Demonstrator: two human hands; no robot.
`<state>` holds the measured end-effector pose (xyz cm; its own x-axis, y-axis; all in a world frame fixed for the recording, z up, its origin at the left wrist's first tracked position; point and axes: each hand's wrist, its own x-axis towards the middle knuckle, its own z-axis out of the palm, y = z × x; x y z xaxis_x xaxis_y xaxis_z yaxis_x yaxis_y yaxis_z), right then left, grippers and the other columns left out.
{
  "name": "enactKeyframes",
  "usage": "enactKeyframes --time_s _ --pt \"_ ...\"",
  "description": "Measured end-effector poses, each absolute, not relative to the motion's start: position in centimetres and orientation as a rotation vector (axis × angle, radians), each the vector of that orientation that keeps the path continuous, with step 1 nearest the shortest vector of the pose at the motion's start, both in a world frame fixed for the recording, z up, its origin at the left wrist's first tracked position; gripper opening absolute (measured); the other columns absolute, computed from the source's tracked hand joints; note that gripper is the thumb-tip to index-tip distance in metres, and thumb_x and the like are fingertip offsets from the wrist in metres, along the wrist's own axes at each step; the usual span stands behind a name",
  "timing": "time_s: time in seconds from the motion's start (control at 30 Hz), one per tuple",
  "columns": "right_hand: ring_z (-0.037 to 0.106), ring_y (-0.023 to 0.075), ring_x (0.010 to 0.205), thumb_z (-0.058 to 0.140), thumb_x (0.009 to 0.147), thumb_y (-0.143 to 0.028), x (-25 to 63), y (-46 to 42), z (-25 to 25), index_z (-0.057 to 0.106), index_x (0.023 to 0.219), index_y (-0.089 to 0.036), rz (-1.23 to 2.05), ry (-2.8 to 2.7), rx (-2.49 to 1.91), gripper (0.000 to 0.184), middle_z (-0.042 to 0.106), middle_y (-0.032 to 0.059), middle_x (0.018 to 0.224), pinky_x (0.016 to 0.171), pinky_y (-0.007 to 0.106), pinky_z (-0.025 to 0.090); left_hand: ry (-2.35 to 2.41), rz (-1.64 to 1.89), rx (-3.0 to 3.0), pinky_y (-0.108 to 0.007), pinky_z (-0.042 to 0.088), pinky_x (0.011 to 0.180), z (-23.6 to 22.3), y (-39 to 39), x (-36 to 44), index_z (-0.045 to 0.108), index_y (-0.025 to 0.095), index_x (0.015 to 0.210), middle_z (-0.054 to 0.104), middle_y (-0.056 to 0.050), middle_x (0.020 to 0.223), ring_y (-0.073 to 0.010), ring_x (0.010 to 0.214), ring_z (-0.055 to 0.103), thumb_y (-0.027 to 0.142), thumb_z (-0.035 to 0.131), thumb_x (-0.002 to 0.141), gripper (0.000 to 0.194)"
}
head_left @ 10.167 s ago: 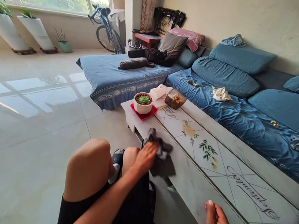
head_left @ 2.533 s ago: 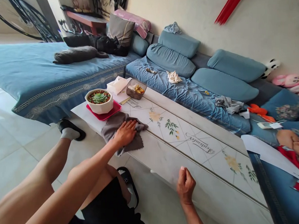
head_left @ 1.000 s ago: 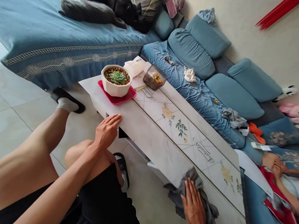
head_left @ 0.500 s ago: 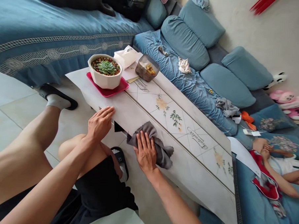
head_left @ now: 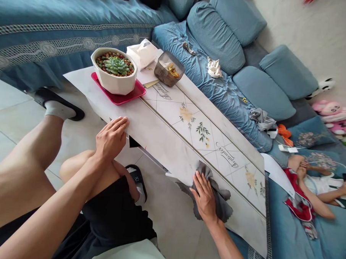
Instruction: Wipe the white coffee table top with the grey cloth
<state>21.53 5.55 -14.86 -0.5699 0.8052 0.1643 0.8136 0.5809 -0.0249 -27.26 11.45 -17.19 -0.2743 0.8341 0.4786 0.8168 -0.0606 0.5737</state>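
Right hand (head_left: pixel 204 197), open and pressing flat, wipes a grey cloth (head_left: pixel 220 205) along the near edge of the marble-patterned worktop (head_left: pixel 161 133), while the left hand (head_left: pixel 112 138) rests open, holding nothing, at the edge.

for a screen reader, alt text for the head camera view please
A right hand presses a grey cloth onto a long white patterned table top, while the left hand rests on its near edge. A white succulent pot sits on a red tray at the far end, beside a tissue box.
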Motion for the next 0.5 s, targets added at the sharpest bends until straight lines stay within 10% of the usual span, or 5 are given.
enactKeyframes --time_s 0.23,0.5 --pt "0.034 0.0335 0.164 0.052 0.112 -0.033 19.4 5.6 -13.8 0.025 0.175 -0.03 -0.001 -2.411 -1.449 0.069 0.019 0.012 0.182 0.124 0.054 0.05 2.129 1.243 1.881 -0.047 0.043 0.131 -17.0 11.3 -27.4 0.069 0.03 0.147 0.064 -0.001 0.156 -0.025 0.151 0.055 0.014 0.049 0.1 0.054" --pt "0.058 0.0284 0.149 0.05 0.111 -0.021 22.1 3.1 -15.1 0.043 0.168 -0.03 -0.063 -2.492 -1.285 0.059 0.064 0.0088 0.157 0.119 0.054 0.055 2.198 1.283 1.83 -0.044 0.048 0.127 -17.1 11.6 -27.0 0.075 0.028 0.139 0.069 -0.001 0.15 -0.0234 0.147 0.059 0.015 0.049 0.101 0.047"
